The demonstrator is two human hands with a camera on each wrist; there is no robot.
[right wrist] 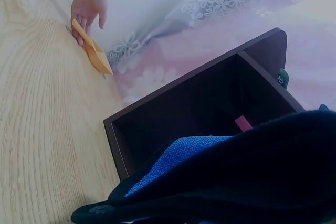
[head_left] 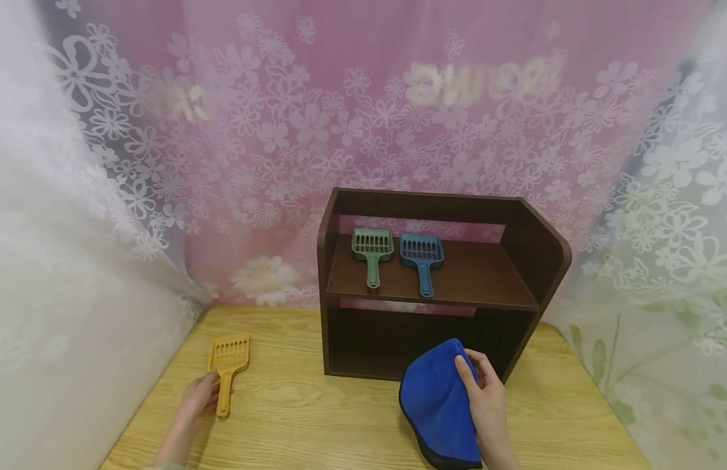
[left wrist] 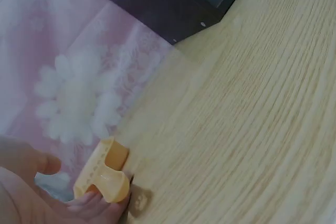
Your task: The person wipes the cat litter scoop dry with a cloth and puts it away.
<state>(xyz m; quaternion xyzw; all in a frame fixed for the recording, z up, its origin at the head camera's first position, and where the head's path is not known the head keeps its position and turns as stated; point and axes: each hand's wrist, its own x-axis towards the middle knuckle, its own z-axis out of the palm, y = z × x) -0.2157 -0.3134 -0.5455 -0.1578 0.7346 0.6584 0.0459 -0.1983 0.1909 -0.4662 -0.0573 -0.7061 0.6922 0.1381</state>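
Blue cloth (head_left: 436,401) at five o'clock is pinched by the right hand (head_left: 488,395), seemingly to drape freely, while the worktop's (head_left: 293,405) yellow scoop (head_left: 225,378), eight o'clock, is perhaps steadied by straight fingers of the left hand (head_left: 199,395).

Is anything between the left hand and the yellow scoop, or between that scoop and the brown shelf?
Nothing visible. The left hand touches the yellow scoop, and only bare tabletop lies between it and the brown shelf. The blue cloth in the right hand is farther right, off that line.
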